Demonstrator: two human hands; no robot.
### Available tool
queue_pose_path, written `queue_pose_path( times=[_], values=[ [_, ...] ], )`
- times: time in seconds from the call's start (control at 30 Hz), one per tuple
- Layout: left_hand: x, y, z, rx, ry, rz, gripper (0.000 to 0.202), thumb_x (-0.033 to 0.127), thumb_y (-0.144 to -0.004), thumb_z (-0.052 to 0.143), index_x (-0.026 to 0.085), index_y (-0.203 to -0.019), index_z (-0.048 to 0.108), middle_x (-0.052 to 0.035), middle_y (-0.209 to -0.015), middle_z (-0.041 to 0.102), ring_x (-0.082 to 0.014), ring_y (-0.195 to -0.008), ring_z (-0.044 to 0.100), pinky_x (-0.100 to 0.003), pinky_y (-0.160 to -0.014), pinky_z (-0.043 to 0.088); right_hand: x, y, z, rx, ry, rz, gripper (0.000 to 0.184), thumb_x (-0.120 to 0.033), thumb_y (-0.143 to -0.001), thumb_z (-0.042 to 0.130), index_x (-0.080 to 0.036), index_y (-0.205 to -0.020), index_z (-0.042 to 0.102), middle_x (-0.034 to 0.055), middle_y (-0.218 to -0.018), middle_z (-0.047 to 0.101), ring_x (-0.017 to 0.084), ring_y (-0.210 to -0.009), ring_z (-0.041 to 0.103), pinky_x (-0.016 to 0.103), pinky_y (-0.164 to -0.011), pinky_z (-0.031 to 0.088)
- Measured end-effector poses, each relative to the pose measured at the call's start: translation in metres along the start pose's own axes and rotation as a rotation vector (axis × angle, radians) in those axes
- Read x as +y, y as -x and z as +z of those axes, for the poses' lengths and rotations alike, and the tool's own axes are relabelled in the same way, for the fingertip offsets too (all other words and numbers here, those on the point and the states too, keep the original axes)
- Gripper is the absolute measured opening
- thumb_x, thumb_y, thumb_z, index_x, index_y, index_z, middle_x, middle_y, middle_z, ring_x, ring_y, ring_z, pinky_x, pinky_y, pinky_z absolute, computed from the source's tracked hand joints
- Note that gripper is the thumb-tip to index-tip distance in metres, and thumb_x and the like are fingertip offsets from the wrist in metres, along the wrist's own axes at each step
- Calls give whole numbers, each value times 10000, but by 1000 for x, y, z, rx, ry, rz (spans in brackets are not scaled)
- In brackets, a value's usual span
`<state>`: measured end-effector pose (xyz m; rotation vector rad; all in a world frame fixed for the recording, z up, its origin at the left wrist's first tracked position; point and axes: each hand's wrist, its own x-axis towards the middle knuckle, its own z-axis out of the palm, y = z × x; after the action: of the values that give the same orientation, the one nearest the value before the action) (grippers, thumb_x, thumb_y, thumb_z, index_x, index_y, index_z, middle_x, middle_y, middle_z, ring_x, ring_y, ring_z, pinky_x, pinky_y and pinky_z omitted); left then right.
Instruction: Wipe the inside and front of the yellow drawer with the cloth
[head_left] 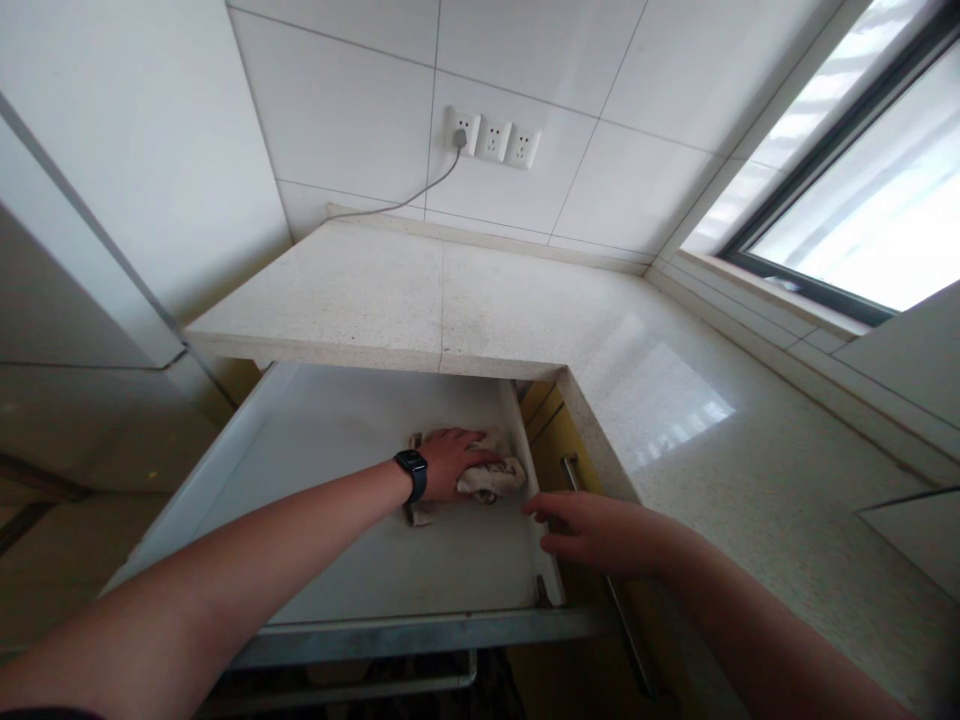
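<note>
A wide white drawer (300,470) stands pulled out under the speckled countertop (675,400). My left hand (450,462), with a dark watch on the wrist, presses down on a crumpled beige cloth (495,478) lying on the drawer floor near its right wall, fingers curled over it. My right hand (592,530) rests on the drawer's right side edge, its fingers bent over the rim, close to the cloth but apart from it.
A yellow cabinet front with a metal bar handle (574,470) sits right of the drawer. A triple wall socket (491,140) holds one plug with a grey cord. A window (862,200) is at the right, a pale cabinet door (90,300) at the left.
</note>
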<state>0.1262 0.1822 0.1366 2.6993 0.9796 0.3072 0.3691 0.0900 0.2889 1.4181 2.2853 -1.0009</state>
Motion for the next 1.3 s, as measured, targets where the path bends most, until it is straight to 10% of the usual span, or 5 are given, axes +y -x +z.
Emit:
queue_pose_path(
  times=[0.33,0.6,0.9,1.3],
  values=[
    [19,3,3,-50,-5,260,745,516,-714,672,465,-1405,400,-23,-1529,318,-331,-1251,445,-510,-1027,385,0,0,-1,-8,11,-38,448,-383,-867,523,-240,-1289,564,82,-1208,627,237,-1060,597,345,-918,440],
    [2,-3,-7,-65,-4,61,748,541,-721,668,477,-1412,390,-24,-1528,317,-343,-1285,415,-526,-1038,365,-1,2,-1,2,13,0,480,-408,-861,530,-245,-1312,557,81,-1239,619,247,-1093,586,352,-930,433],
    [31,5,4,-72,-15,240,749,579,-673,705,504,-1369,436,-37,-1506,335,-353,-1244,444,-531,-1011,376,-1,0,-2,-10,12,-36,425,-389,-866,527,-255,-1265,582,69,-1185,632,233,-1065,588,337,-914,435],
    [2,-2,-4,-80,-9,199,778,533,-698,690,477,-1413,387,-34,-1525,327,-338,-1266,445,-517,-1030,375,6,0,2,3,29,-37,496,-424,-871,519,-248,-1334,537,96,-1283,589,265,-1162,555,368,-981,416]
  ],
)
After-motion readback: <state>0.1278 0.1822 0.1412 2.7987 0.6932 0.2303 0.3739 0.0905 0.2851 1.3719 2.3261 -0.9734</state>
